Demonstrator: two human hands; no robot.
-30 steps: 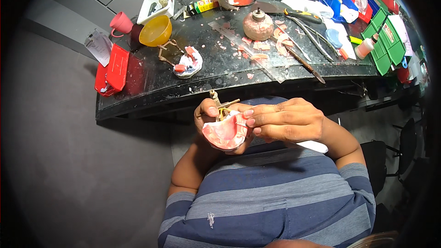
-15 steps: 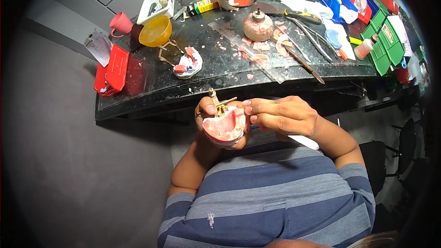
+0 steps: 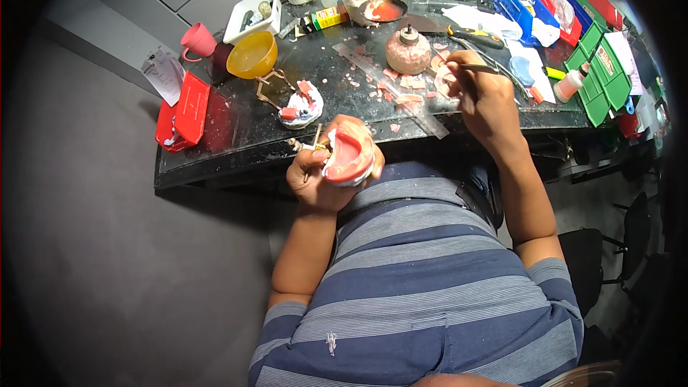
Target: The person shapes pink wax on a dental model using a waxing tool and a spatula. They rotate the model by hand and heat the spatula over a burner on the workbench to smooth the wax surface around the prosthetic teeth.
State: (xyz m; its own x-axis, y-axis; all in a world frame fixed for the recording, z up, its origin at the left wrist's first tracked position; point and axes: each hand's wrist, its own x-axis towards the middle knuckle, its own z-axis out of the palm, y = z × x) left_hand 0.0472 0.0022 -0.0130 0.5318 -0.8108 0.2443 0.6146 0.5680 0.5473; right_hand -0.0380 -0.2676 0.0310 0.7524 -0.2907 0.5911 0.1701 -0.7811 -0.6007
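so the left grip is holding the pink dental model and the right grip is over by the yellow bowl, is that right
Not quite: the head view shows the right grip near the round pinkish pot, well right of the yellow bowl. The left grip does hold the pink dental model.

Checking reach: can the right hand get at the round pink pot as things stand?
Probably yes: the right hand is just right of the pot, with mostly low pink scraps between, though the thin tool it holds may hinder grasping.
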